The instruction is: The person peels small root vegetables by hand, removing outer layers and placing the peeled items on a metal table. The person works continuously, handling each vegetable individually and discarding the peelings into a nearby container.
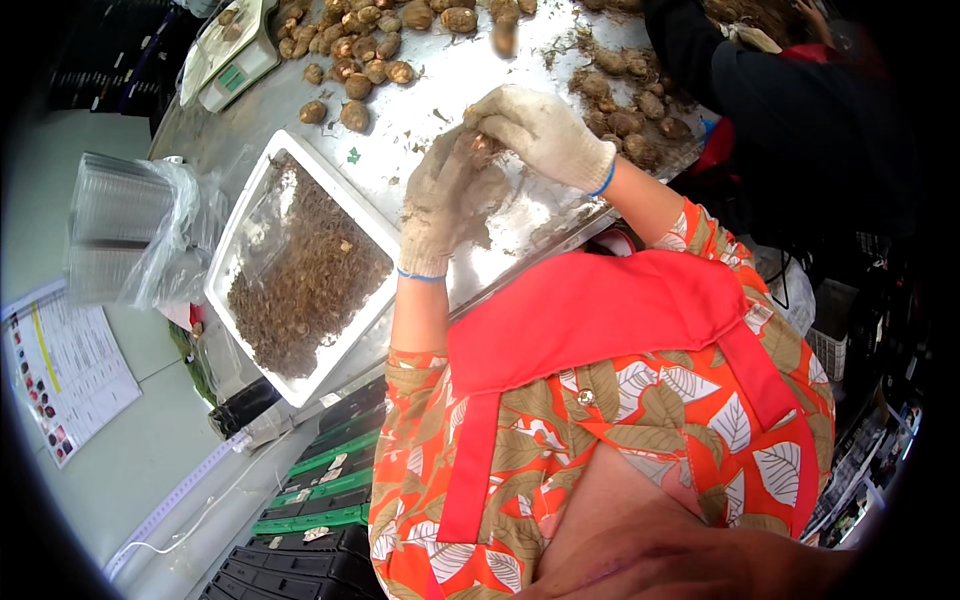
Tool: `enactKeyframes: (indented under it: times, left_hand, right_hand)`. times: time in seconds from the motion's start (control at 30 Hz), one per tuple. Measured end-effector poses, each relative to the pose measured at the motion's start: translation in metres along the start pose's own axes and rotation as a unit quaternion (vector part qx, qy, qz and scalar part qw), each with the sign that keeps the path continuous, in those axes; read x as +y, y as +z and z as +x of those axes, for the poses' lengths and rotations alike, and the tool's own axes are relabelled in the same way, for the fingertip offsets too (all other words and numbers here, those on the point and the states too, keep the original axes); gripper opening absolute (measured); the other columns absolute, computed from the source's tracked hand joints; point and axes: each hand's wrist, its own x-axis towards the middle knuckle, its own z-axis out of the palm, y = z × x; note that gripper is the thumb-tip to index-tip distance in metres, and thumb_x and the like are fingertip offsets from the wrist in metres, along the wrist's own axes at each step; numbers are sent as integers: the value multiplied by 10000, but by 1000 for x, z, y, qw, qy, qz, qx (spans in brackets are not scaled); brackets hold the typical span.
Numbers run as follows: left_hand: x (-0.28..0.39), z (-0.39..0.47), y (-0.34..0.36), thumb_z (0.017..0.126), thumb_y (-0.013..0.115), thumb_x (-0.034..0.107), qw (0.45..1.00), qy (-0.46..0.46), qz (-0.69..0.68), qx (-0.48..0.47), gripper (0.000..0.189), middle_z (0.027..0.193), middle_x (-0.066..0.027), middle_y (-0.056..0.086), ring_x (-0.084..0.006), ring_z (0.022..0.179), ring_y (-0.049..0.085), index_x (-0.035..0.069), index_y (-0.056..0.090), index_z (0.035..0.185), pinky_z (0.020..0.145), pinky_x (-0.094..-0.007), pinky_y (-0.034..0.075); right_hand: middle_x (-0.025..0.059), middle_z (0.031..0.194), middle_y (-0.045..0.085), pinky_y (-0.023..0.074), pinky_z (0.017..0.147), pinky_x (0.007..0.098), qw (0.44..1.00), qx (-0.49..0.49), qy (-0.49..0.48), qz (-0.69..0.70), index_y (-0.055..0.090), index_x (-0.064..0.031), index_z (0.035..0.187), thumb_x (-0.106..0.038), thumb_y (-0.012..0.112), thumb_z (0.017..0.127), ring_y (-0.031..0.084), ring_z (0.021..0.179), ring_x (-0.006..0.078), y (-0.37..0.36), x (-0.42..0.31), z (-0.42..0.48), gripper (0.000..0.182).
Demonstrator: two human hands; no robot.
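Note:
My left hand [442, 195], in a soiled knit glove with a blue cuff edge, is closed around a taro corm [482, 142], of which only a small part shows between the gloves. My right hand [544, 139], gloved alike, has its fingertips on the top of the same corm. Both hands are above the metal table [420, 135]. Beyond them lies a group of brown taro corms [364, 49] with pale cut ends. More hairy, rough corms [637, 105] lie right of my right hand among loose fibres.
Left of my hands stands a white tray [300, 394] of brown fibres. A digital scale [232, 71] is at the back left. Stacked clear plastic containers [112, 225] sit at the left edge. Black and green crates [315, 480] are below. A person in dark clothing [802, 127] is at the right.

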Motion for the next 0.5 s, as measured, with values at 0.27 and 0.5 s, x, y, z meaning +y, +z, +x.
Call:
enactKeyframes:
  times: [0.27,0.5]
  left_hand:
    - [-11,5,6,932,627,151,981,116,144,66,387,1032,-156,630,-212,828,672,-83,513,1218,708,-329,606]
    - [-2,5,4,944,630,184,994,60,65,68,389,1025,-152,636,-203,813,670,-85,518,1201,719,-328,599]
  right_hand:
    - [159,907,652,526,722,365,997,80,-2,-15,674,-35,1011,-129,645,882,655,821,323,15,-2,-10,162]
    - [146,874,625,521,709,382,993,39,-47,-99,662,-45,1012,-146,661,874,640,783,323,12,-4,9,171]
